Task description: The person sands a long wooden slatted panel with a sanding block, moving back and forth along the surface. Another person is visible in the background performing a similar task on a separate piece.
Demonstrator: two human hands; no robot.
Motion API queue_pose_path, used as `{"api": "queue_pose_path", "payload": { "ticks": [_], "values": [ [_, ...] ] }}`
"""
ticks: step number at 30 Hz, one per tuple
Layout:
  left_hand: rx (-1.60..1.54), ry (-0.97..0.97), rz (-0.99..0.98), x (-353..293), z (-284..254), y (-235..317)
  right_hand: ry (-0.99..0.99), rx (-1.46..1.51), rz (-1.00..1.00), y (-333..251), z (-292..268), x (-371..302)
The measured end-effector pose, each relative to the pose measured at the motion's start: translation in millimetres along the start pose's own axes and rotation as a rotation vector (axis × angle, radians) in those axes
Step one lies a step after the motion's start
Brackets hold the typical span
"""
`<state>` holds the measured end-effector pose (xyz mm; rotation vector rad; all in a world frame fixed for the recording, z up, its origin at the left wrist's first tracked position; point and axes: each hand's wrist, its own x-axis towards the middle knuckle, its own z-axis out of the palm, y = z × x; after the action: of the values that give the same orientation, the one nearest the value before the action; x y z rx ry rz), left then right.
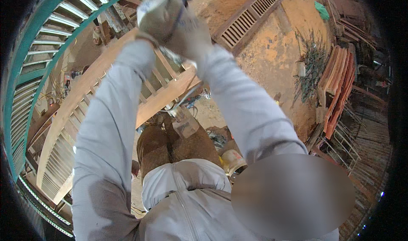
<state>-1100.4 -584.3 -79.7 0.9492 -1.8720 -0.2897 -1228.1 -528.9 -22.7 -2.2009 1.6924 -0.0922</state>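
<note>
Both arms in light grey sleeves reach up together, with the hands at the top middle. My left hand (159, 17) looks pale and whitish with blue patches. Motion blur hides whether that is a glove or something in its grip. Against it lies my right hand (192, 36), greyish and also smeared, so its fingers cannot be made out. Below the hands stands a light wooden slatted frame (168, 94) with rails and narrow bars. A whitish, shiny bit (172, 56) shows between the wrists, too blurred to name.
A green frame with white slats (38, 73) curves along the left. On the dirt floor lie a brown slatted panel (255, 11), a green cloth (321, 11) and a heap of twigs (312, 66). Reddish boards (340, 83) are stacked at right; a bucket (233, 161) stands by my legs.
</note>
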Motion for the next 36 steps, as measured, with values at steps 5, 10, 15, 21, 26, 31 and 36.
{"api": "queue_pose_path", "payload": {
  "ticks": [5, 10, 15, 21, 26, 31, 36],
  "values": [
    [-0.191, -0.266, -0.228, -49, 3, 120, -0.056, 0.179, 0.186, 18, 20, -125],
    [-0.281, -0.289, -0.168, -43, 2, 123, -0.013, 0.049, 0.079, 31, 24, -141],
    [-0.033, -0.166, -0.255, 4, -17, 39, 0.126, -0.026, -0.081, 9, 12, -16],
    [0.07, 0.061, -0.04, 32, -10, -25, 0.182, -0.018, -0.158, 1, 4, 48],
    [-0.136, -0.196, -0.186, -12, 8, 70, 0.122, -0.11, -0.042, 42, 30, -77],
    [-0.246, -0.118, -0.172, -4, 21, 74, 0.17, -0.317, -0.03, 46, 28, -74],
    [-0.149, -0.085, -0.143, 11, 17, 67, 0.132, -0.046, 0.022, 50, 17, -48]
  ]
}}
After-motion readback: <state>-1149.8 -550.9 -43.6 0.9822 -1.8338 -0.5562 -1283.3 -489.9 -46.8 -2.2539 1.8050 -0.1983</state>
